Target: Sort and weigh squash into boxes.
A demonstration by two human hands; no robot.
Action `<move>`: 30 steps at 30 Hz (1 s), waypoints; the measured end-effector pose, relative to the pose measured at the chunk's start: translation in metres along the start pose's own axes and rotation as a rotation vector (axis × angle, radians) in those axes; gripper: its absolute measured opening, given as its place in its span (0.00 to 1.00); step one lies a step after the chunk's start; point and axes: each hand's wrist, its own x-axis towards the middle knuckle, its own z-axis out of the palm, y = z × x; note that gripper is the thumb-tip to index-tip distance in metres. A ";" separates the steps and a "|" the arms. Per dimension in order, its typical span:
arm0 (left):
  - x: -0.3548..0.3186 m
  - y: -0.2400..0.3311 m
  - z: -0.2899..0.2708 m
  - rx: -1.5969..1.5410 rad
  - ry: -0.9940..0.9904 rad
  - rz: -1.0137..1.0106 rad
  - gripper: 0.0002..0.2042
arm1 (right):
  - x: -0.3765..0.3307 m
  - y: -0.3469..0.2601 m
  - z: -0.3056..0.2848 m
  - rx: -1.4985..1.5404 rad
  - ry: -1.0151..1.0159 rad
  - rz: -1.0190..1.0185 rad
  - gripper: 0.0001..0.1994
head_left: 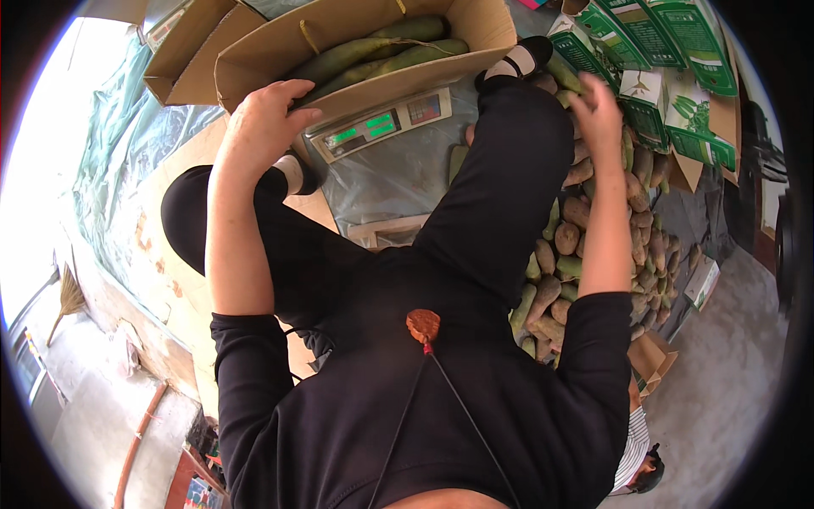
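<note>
Plastic sheeting (pixel 110 161) spreads at the left. Toward upper centre, your left hand (pixel 263 123), thumb and fingers parted, rests at the corner of the cardboard carton (pixel 441 69) of long green radishes (pixel 356 64), over a digital scale (pixel 377 127). Upper right, your right hand (pixel 596 110), fingers loosely parted, is by heaped radishes (pixel 570 212); contact is unclear.

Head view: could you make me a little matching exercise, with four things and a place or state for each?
Things
1. Open cardboard box
2. Scale
3. Left hand
4. Reddish-brown pendant

Places and states
A. At the box's left end
B. Hanging over a black shirt
C. Containing long green vegetables
D. Showing lit green displays

Right pairs: 1-C, 2-D, 3-A, 4-B
</note>
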 end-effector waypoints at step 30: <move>0.015 -0.005 0.008 -0.170 0.052 -0.093 0.15 | -0.346 0.089 0.109 0.003 -0.663 0.961 0.23</move>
